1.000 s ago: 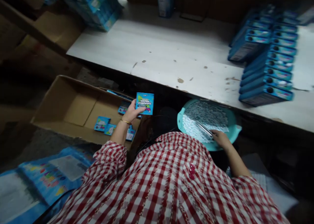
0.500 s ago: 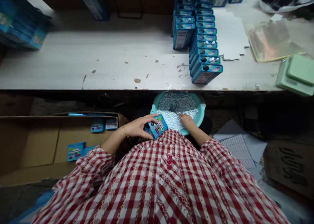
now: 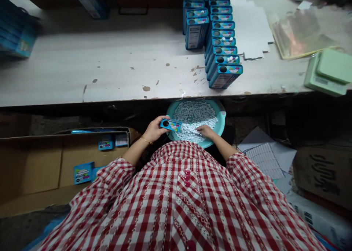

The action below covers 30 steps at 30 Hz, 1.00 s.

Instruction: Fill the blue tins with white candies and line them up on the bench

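My left hand (image 3: 155, 129) is closed around a small blue candy tin (image 3: 171, 125), turned so its narrow top with a dark round hole faces up, above the left rim of a turquoise basin (image 3: 222, 119). Small white candies (image 3: 192, 113) fill the basin. Among them is my right hand (image 3: 206, 131), its fingers drawn together over the candies at the near side; a few white candies seem to be between the fingertips. Two rows of similar blue tins (image 3: 224, 75) stand on the white table beyond the basin, some with white candies lying on top.
A cardboard box (image 3: 41, 166) holding several blue packs (image 3: 84, 173) lies at my left. On the table are a green scale (image 3: 328, 73), white card sheets (image 3: 251, 31) and clear plastic bags (image 3: 299, 32). More blue packs (image 3: 19, 32) are stacked far left. Papers (image 3: 264, 159) lie at lower right.
My left hand has raised and turned the tin from its broad face showing to its holed top facing up. My right hand remains in the candies, fingers now more visible. The camera view has shifted slightly.
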Tool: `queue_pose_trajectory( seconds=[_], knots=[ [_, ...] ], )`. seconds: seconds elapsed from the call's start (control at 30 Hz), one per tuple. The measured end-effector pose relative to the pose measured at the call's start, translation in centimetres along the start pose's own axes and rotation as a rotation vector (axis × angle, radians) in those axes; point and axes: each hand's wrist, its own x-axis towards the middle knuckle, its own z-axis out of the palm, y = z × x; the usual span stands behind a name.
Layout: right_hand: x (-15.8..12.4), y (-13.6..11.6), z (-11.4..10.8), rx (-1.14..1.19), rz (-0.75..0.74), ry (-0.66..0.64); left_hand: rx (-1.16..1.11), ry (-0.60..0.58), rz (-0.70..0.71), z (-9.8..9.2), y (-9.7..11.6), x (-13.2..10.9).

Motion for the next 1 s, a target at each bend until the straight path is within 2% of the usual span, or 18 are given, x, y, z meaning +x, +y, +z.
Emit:
queue_pose_trajectory(
  seconds=[0.13,0.23,0.33,0.43,0.63,0.8,0.9,1.0],
  knots=[
    [-2.3,0.3,-3.2,0.124,0.116,0.062,0.193,0.148,0.099,0.7,-0.4,2.1],
    [-4.6,0.0,-6.4,0.228,0.105,0.132,0.391,0.174,0.196,1.6,-0.3,3.4],
    [-6.3,-1.6,-9.2,0.145,-0.011,0.183,0.538,0.14,0.198,3.1,0.1,4.5],
    [-7.1,-4.8,-11.2,-0.093,-0.056,0.184,0.656,0.083,0.159,4.9,0.9,5.2],
    [-7.0,-12.3,-12.2,-0.645,0.07,0.078,0.883,-0.038,0.061,6.9,2.1,5.2],
    [-6.9,-16.4,-12.0,-0.771,0.006,0.054,0.929,-0.067,0.025,7.4,2.2,5.2],
    [-7.6,-15.4,-12.8,-0.764,0.007,0.058,0.86,-0.022,0.04,6.8,1.7,5.2],
    [-7.4,-11.0,-12.9,-0.698,0.083,0.105,0.697,0.11,0.091,5.4,0.6,5.1]
  ],
)
